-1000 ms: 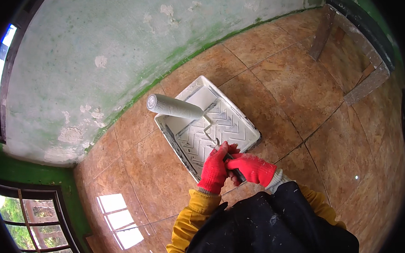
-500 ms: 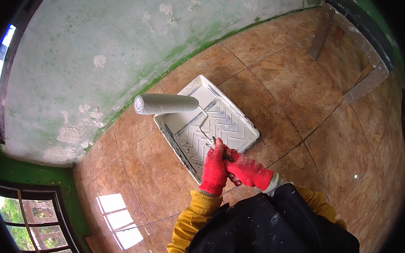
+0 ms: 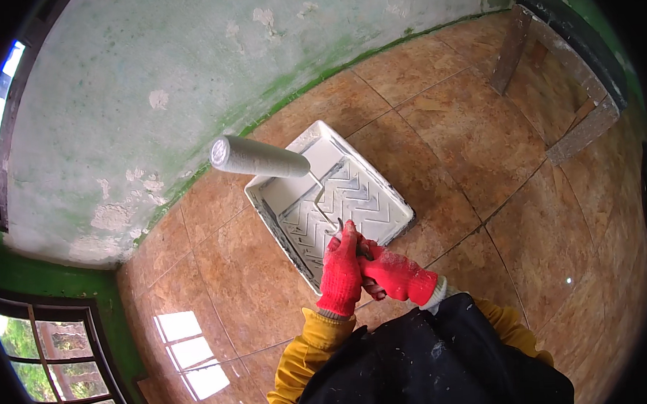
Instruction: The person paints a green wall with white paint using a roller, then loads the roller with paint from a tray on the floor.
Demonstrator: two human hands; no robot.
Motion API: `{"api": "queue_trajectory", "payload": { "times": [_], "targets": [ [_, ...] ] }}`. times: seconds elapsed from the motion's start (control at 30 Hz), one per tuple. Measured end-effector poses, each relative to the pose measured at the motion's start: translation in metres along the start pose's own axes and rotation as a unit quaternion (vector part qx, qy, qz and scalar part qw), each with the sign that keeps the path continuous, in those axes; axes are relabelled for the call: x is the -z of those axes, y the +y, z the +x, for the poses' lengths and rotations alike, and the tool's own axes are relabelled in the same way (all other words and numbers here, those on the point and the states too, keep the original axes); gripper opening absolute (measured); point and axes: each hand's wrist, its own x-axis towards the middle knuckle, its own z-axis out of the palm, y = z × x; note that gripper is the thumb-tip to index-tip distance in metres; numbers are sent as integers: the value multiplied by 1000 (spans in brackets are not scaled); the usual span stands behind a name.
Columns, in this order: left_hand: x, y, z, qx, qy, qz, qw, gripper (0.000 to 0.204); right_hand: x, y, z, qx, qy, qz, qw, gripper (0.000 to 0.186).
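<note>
A paint roller (image 3: 266, 158) with a thick white sleeve and a bent wire frame is held up over a paint tray. Both my hands, in red fingerless gloves, wrap around its handle, which they mostly hide. My left hand (image 3: 340, 270) grips closer to the wire, thumb along the top. Close against it, my right hand (image 3: 397, 271) is closed lower on the handle. The white paint tray (image 3: 383, 191) lies on the floor under the roller, with a ridged ramp nearer me and white paint in its far well. Grey smears mark its rim.
The tiled floor (image 3: 445, 152) spreads around the tray. Beyond it rises a patchy, peeling whitish-green wall (image 3: 148, 57). A wooden stool or chair (image 3: 580, 64) with a dark top stands at the far right. At the lower left is a barred window (image 3: 57, 358).
The roller's sleeve has tilted, its free end shifting slightly up and left while its inner end moved left. My hands have kept nearly the same place.
</note>
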Motion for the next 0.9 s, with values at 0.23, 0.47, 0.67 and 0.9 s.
{"api": "queue_trajectory", "payload": {
  "times": [0.23, 0.47, 0.67, 0.9],
  "targets": [
    [-19, 18, -12, 6, 23, 41, 999, 32, 0, -4, -7, 32, -30, 18, 999, 15],
    [-10, 10, -6, 5, 3, 32, 999, 30, -3, -12, -8, 16, -14, 29, 999, 16],
    [-9, 2, -4, -8, 25, 41, 999, 30, 2, -6, -8, 46, -22, -14, 999, 18],
    [-15, 11, -10, -11, 18, 48, 999, 36, 13, 6, -4, 145, -31, -284, 947, 29]
  ]
}}
